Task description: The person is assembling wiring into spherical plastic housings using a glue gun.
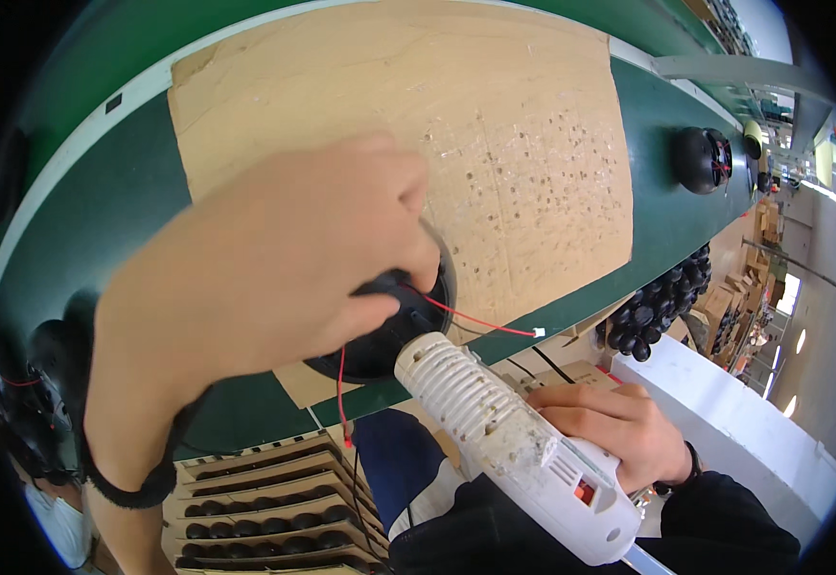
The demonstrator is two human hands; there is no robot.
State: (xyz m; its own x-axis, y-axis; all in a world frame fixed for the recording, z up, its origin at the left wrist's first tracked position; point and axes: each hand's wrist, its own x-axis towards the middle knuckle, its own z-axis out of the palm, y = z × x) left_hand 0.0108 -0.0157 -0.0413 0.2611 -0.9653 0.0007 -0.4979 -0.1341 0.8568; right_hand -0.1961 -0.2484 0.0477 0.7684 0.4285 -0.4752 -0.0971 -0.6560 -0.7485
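My left hand grips a round black speaker part from above, close to the camera, at the near edge of a cardboard sheet. Thin red wires trail from the part toward the right and downward. My right hand holds a white glue gun by its handle. The gun's nozzle end points up-left and sits against the black part's lower right side.
The cardboard lies on a green conveyor belt, where another black speaker part rests at the right. Cardboard trays of black parts stack below. A pile of black parts sits right of the belt.
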